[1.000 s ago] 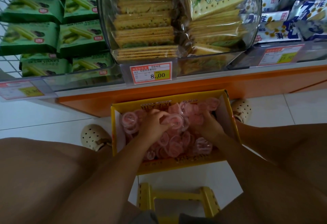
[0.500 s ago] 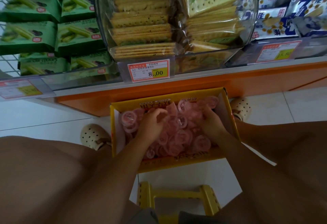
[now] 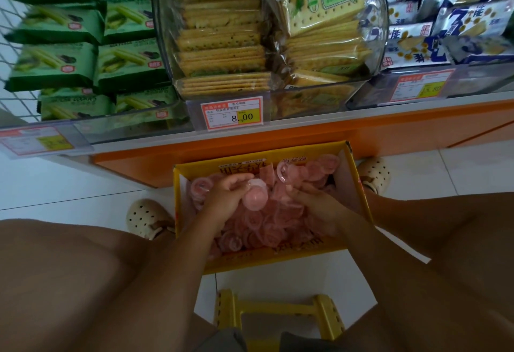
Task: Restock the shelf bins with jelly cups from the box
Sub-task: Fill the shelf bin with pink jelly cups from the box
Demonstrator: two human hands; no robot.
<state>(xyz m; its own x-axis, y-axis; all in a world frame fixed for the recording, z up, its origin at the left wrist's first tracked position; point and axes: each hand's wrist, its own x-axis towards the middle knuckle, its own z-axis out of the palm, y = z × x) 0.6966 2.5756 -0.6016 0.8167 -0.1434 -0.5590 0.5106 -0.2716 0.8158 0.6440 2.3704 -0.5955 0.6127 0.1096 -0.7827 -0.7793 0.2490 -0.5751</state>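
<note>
A yellow cardboard box (image 3: 358, 184) stands on the floor between my feet, filled with several pink jelly cups (image 3: 267, 226). My left hand (image 3: 225, 198) is raised over the left half of the box and grips a few pink jelly cups (image 3: 256, 197) between fingers and thumb. My right hand (image 3: 314, 204) lies in the right half of the heap, fingers curled round jelly cups (image 3: 286, 176), lifting them off the pile.
Above the box runs an orange shelf base (image 3: 306, 137). Clear bins on it hold green snack packs (image 3: 69, 54), soda crackers (image 3: 250, 40) and blue packs (image 3: 450, 26), with price tags (image 3: 232, 114) in front. A yellow stool (image 3: 278, 312) stands under me.
Both hands have closed on jelly cups and risen slightly from the heap; the left hand now shows a cup at its fingertips. The view has tilted down a little.
</note>
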